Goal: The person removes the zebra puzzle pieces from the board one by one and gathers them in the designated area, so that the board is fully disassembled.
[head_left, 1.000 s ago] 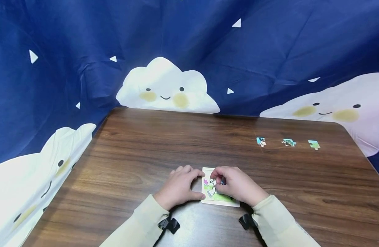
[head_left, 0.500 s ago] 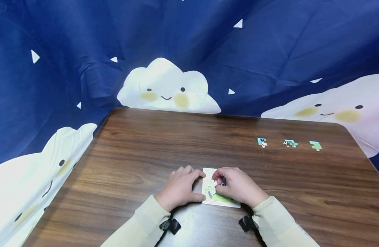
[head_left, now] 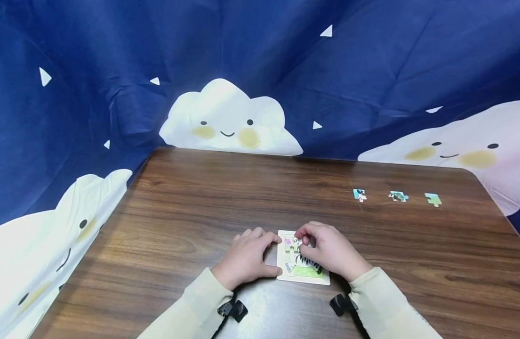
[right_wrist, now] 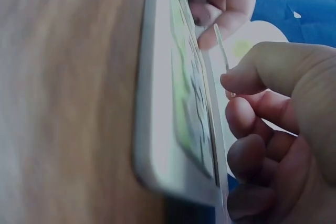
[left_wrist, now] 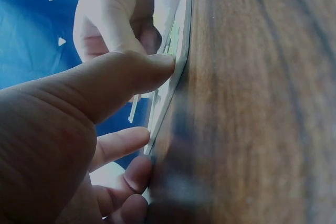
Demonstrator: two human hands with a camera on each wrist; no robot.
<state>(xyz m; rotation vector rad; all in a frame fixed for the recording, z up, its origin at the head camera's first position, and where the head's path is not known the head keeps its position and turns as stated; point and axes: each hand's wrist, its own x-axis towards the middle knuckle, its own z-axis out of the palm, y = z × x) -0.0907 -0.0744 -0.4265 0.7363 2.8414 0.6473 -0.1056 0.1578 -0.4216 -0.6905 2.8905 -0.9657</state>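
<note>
In the head view a small white-rimmed puzzle board (head_left: 302, 281) lies on the table, its picture showing green ground and black-and-white stripes. My right hand (head_left: 331, 249) pinches a jigsaw piece (head_left: 291, 243) with pink and white on it, above the upper left of the board. Seen edge-on in the right wrist view, that jigsaw piece (right_wrist: 222, 48) stands apart from the board, between thumb and forefinger. My left hand (head_left: 246, 258) touches the board's left edge with thumb and forefinger spread. In the left wrist view the left thumb (left_wrist: 155, 72) rests against the board's rim.
Toward the far right of the brown wooden table (head_left: 192, 202) lie three loose pieces: a blue-and-white piece (head_left: 359, 195), a blue piece with a dark green figure (head_left: 398, 196), and a blue-green piece (head_left: 433, 199). A dark blue cloth (head_left: 116, 37) with white clouds hangs behind.
The right hand has lifted slightly up and away on the board with the jigsaw piece, uncovering the striped part of the picture. The left hand stays at the left edge.
</note>
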